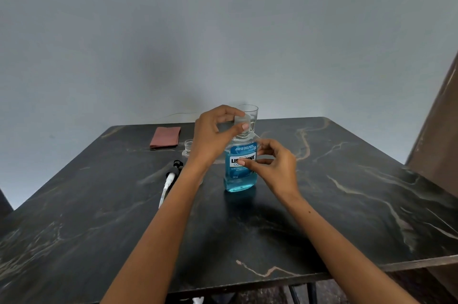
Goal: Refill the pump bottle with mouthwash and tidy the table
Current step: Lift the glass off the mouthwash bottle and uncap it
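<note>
A mouthwash bottle [238, 181] with blue liquid and a blue label stands upright mid-table. My left hand [210, 136] pinches its clear cap [240, 121] at the top of the neck. My right hand [278, 167] holds the bottle's body from the right, thumb across the label. Behind my left wrist the open neck of a clear pump bottle [189, 146] shows; the rest of it is hidden by my arm. Its pump head [172, 173], black and white with a tube, lies on the table to the left.
A drinking glass [250, 115] stands just behind the mouthwash bottle. A folded reddish cloth [165, 137] lies at the back left of the dark marbled table [347, 192]. A brown panel [438, 135] rises at the right edge.
</note>
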Available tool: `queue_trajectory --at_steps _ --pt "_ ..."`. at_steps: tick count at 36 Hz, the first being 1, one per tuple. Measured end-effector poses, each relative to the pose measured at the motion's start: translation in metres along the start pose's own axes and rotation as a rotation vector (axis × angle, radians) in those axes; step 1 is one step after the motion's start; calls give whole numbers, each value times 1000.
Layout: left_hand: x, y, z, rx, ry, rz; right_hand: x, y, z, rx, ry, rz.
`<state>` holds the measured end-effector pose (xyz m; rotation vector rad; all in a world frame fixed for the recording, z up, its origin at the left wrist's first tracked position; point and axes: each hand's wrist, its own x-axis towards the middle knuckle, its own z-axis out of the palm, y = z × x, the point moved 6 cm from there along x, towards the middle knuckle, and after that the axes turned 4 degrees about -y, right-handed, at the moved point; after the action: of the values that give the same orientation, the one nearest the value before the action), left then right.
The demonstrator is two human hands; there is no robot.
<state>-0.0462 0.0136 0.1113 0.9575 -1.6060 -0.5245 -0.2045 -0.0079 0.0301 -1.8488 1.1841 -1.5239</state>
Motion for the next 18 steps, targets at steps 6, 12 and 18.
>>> queue_trajectory --at_steps 6,12,18 --pt "-6 -9 0 -75 -10 -63 2 -8 -4 -12 -62 4" --pt "1 -8 -1 -47 -65 -60 14 -25 -6 -19 -111 -21" --pt "8 -11 2 -65 -115 -56 18 -26 -4 9 -125 18"
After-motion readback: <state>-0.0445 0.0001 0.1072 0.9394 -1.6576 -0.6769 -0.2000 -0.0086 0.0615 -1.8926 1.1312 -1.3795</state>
